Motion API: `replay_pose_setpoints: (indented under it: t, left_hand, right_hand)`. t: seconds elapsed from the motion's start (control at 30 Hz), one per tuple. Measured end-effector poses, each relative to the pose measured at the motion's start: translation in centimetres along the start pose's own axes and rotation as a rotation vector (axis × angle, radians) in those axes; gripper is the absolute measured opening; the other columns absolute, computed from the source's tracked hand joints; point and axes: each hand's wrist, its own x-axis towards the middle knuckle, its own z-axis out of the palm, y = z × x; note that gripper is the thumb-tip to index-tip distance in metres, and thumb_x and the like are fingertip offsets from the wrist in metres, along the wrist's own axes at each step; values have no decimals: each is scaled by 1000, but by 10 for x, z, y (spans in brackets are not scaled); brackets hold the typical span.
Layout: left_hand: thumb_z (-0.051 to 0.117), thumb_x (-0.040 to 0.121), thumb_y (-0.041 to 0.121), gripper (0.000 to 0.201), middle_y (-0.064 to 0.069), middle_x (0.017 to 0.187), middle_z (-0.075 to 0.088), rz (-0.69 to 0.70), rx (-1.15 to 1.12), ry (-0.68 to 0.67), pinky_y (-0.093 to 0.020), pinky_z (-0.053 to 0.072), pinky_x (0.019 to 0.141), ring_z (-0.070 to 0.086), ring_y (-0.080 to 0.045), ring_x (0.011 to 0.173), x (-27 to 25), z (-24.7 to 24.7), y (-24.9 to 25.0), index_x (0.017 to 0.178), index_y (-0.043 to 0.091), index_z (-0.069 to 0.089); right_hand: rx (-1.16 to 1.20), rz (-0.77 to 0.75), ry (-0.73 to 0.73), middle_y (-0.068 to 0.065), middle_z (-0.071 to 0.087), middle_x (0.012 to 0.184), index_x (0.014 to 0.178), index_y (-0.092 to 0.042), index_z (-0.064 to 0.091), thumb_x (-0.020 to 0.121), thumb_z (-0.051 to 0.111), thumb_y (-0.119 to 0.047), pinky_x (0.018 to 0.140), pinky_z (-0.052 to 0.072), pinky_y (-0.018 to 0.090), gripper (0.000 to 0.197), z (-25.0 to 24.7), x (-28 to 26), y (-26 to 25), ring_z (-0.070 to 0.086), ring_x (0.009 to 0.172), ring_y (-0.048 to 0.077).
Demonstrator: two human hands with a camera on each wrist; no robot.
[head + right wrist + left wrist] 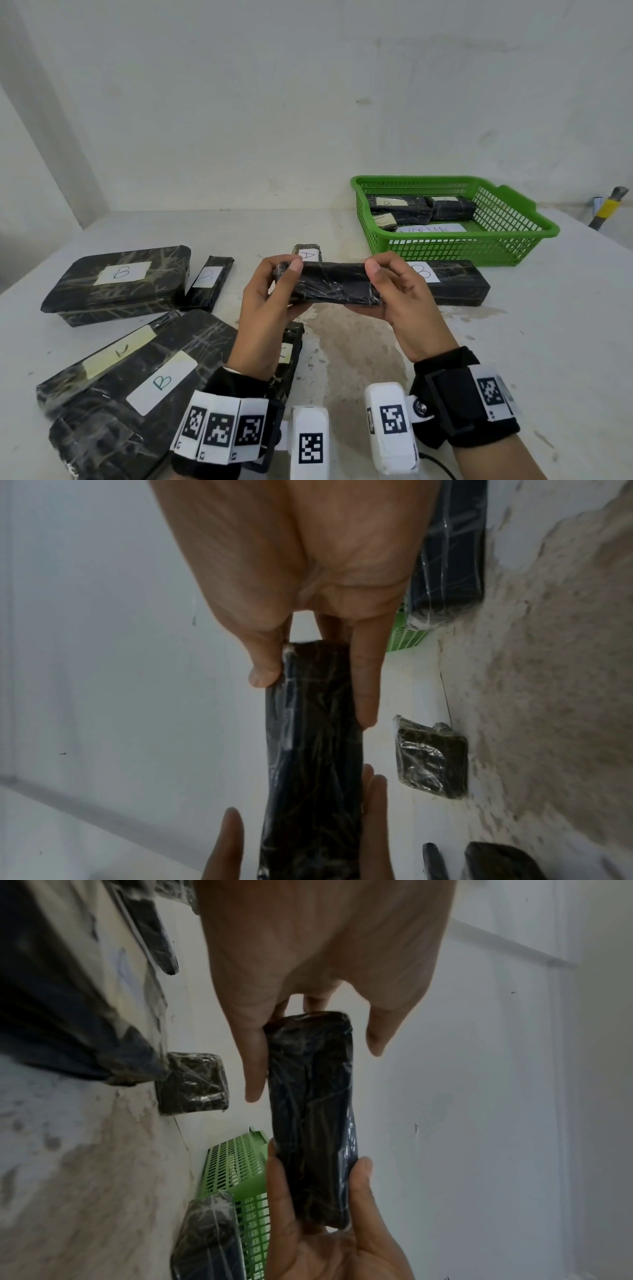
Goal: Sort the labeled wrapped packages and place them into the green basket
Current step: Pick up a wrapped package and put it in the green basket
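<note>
Both hands grip one long black package [329, 284] above the table [513, 342]: I see my left hand [267, 301] pinching one end, my right hand [400, 294] the other. The green basket [513, 246] sits beyond, right, holding wrapped packages. From the left wrist, fingers [255, 1069] lie along the package's side. From the right wrist, my thumb [265, 669] presses its edge.

I see a black, clear-wrapped package [329, 286] between my hands, white labels with dark letters on black packages around them, a green lattice basket [513, 236] beyond my right hand [407, 301], and black-and-white checkered wrist tags [219, 428].
</note>
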Motion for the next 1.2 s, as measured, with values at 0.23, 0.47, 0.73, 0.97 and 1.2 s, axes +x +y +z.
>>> replay_pose_setpoints:
  t: [0.23, 0.47, 0.73, 0.97, 1.2]
  left_hand:
    - [53, 98, 17, 19, -13, 87, 70, -15, 82, -9, -38, 60, 79, 70, -19, 86, 1, -2, -3, 91, 2, 62]
    - [61, 86, 30, 27, -15, 92, 69, -53, 47, -54, -37, 60, 80, 70, -20, 89, 0, 2, -3, 93, 4, 65]
    - [55, 98, 12, 14, -16, 89, 72, -42, 108, 8, -39, 61, 80, 71, -26, 91, 1, 0, -7, 90, 7, 65]
    - [62, 91, 22, 18, -17, 94, 71, -67, 99, -37, -38, 61, 80, 71, -26, 94, 0, 2, -6, 95, 4, 65]
    - [60, 93, 18, 15, -21, 96, 69, -61, 102, -56, -40, 61, 81, 71, -30, 96, -1, 1, -7, 93, 4, 64]
  right_hand:
    - [-35, 68, -37, -6, 68, 90, 93, -17, 58, 89, 54, -36, 74, 61, 43, 20, 0, -1, 1, 69, 88, 13]
    - [-95, 6, 19, 6, 65, 90, 81, -15, 63, 82, 65, -28, 72, 62, 40, 13, 3, -2, 2, 68, 86, 19]
    - [-107, 123, -76, 0, 62, 97, 87, -18, 60, 80, 66, -34, 68, 61, 38, 19, 3, -3, 4, 69, 93, 17]
    - [-197, 29, 14, 5, 55, 78, 70, -16, 48, 89, 68, -13, 51, 56, 28, 28, 3, -3, 6, 67, 74, 13]
    - [-181, 80, -5, 3, 62, 82, 76, -18, 52, 80, 72, -32, 53, 55, 27, 25, 6, -4, 5, 67, 77, 11]
